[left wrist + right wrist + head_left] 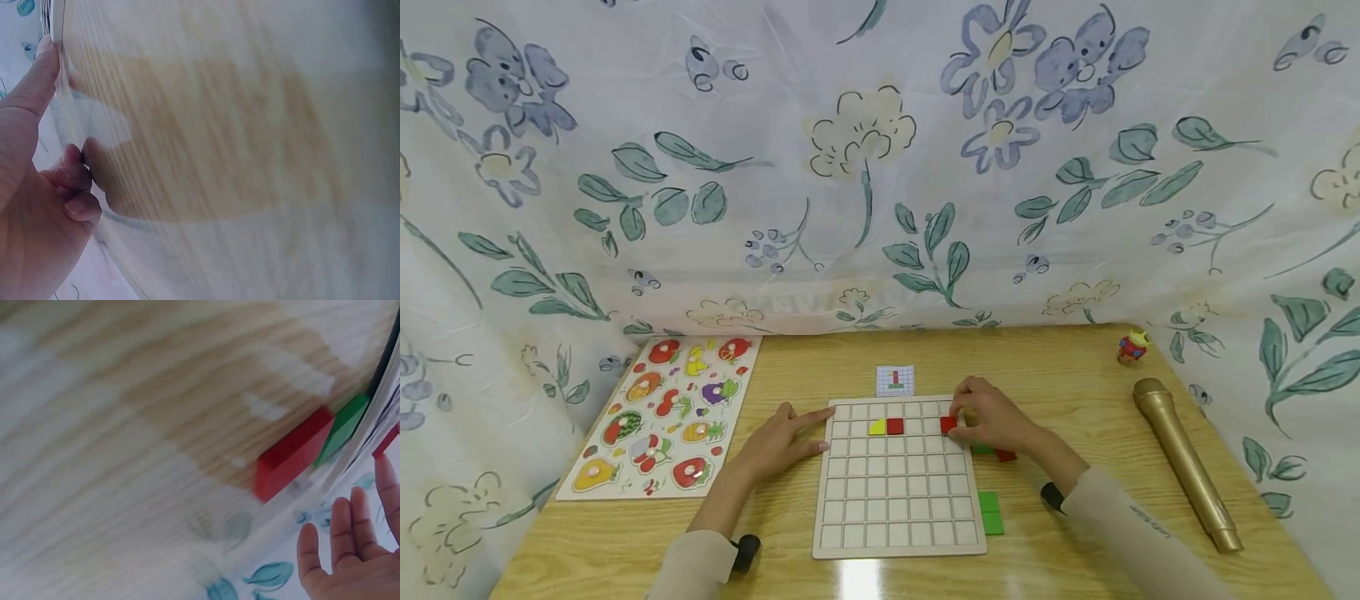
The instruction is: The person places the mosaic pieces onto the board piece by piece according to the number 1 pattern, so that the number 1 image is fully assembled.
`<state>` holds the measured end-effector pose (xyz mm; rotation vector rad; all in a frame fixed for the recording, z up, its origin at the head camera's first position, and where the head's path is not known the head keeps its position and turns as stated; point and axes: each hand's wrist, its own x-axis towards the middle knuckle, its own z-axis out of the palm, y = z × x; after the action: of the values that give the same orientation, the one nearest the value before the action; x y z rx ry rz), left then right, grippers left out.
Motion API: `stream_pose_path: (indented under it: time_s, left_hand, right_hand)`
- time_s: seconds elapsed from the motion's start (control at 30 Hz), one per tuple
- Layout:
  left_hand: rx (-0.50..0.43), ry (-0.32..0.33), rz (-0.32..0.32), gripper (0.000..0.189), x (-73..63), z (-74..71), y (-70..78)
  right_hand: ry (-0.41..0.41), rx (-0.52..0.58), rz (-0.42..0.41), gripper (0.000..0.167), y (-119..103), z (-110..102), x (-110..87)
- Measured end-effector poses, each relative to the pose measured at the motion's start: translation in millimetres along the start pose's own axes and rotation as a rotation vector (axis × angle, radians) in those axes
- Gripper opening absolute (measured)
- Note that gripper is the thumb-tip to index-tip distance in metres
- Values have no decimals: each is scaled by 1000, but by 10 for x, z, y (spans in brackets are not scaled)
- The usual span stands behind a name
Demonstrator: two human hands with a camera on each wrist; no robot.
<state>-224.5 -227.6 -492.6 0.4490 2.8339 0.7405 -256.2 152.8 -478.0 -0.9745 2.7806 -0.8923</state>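
My right hand (992,414) pinches a red square tile (948,425) over the right end of the second row of a wooden grid board (897,487). In the right wrist view, that red tile (386,441) shows at a fingertip of the right hand (353,550). My left hand (781,442) touches the board's left edge near the upper corner with an outstretched finger and thumb. The left wrist view shows the left hand (44,187) with one finger straight along the edge. A yellow tile (877,427) and another red tile (895,427) lie side by side in the second row.
A small pattern card (895,381) lies behind the board. Green tiles (991,512) and a loose red tile (294,455) are on the right. A fruit puzzle (658,417) lies left; a gold microphone (1187,465) and small toy figure (1132,346) stand right.
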Motion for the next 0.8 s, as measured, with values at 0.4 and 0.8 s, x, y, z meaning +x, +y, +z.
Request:
stream_pose_path:
  time_s: [0.4,0.8]
  left_hand:
    - [3,1,-7,56,11,-2,1]
    - [-4,-4,3,56,23,9,-24]
  right_hand:
    - [-55,0,-41,17,-246,168,166]
    - [-92,-26,-77,17,-503,279,270]
